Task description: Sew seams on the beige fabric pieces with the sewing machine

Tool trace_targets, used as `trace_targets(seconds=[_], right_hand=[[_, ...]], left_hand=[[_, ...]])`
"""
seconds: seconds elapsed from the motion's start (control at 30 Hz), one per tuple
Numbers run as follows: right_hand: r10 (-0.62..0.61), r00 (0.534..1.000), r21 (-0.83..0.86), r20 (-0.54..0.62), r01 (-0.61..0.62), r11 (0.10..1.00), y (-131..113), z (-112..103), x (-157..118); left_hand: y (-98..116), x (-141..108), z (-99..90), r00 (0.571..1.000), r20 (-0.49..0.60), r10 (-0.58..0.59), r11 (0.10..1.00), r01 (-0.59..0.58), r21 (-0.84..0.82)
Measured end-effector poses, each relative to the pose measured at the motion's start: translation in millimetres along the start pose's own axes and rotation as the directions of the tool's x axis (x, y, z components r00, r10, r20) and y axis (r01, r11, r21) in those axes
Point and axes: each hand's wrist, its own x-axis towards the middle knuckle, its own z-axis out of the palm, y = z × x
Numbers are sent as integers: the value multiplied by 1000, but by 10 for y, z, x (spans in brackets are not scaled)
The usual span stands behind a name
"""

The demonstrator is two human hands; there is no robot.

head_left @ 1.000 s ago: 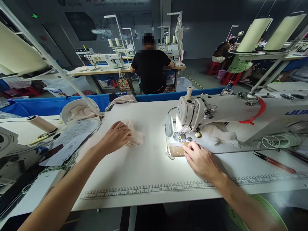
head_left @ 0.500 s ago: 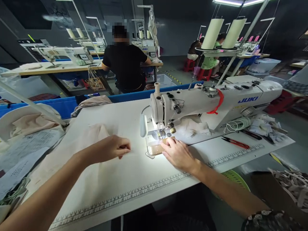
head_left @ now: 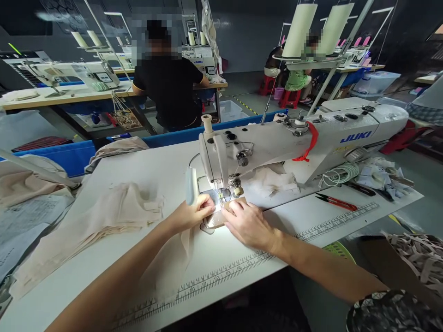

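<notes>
A white sewing machine (head_left: 263, 147) stands in front of me, its lamp lighting the needle area. My left hand (head_left: 197, 213) is closed in a pinch just left of the presser foot (head_left: 221, 195). A thin beige fabric piece (head_left: 169, 265) trails from it across the table under my forearm. My right hand (head_left: 247, 223) lies at the right of the foot, its fingers bent and pressed together over the tan-covered plate (head_left: 215, 220). What its fingertips hold, if anything, is hidden. A stack of beige fabric pieces (head_left: 107, 212) lies left of my left hand.
A printed ruler (head_left: 214, 279) runs along the table's front edge. Red-handled thread snips (head_left: 337, 203), coiled cord (head_left: 341, 175) and fabric scraps (head_left: 380, 175) lie at the right. Crumpled cloth (head_left: 272, 182) sits behind the needle. A person in black (head_left: 169, 87) works beyond the blue cloth trough (head_left: 221, 127).
My left hand has moved right to the needle area, bringing a beige fabric piece with it. My right hand stays beside the presser foot. The view has shifted slightly.
</notes>
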Motion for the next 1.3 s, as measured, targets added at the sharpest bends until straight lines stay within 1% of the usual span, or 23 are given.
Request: trace_targets(seconds=[0.1,0.23,0.3,0.4,0.53,0.67,0.77,0.87,0.97,1.03,1.17,1.3], right_hand=[[-15,1000,14,-20,15,1000,6,15,1],[-26,998,23,-52,27,999,14,35,-6],[-29,998,10,-57,30,1000,12,39,-8],[-35,998,-9,-51,34,999,3,34,-7],[-29,998,-5,-61,29,1000,-4,23,-6],[-21,995,18,-100,23,1000,22,32,-32],[10,991,24,-132,-7,1000,59,38,-63],[54,992,18,-115,-52,998,80,19,-78],[73,996,7,-57,-73,997,78,-16,-72],[75,996,-3,-40,-75,997,74,-27,-64],[65,996,-11,-56,-65,998,76,-5,-58],[53,996,23,-74,-51,998,71,5,-56]], left_hand=[[2,-31,15,1000,-11,-23,999,23,25],[16,-3,56,999,-1,-43,999,43,-1],[20,26,63,999,-5,-34,999,34,-4],[31,68,65,1000,-17,11,1000,-11,-2],[32,105,62,999,35,-15,999,16,-29],[-42,143,42,996,85,-39,995,46,-85],[-127,192,24,995,95,-23,997,30,-71],[-160,239,17,995,98,-3,999,8,-54],[-116,256,19,995,100,-19,998,26,-64],[-69,256,19,994,97,-41,997,48,-68],[-1,259,16,992,107,-59,997,65,-50],[9,273,19,992,104,-66,997,71,-39]])
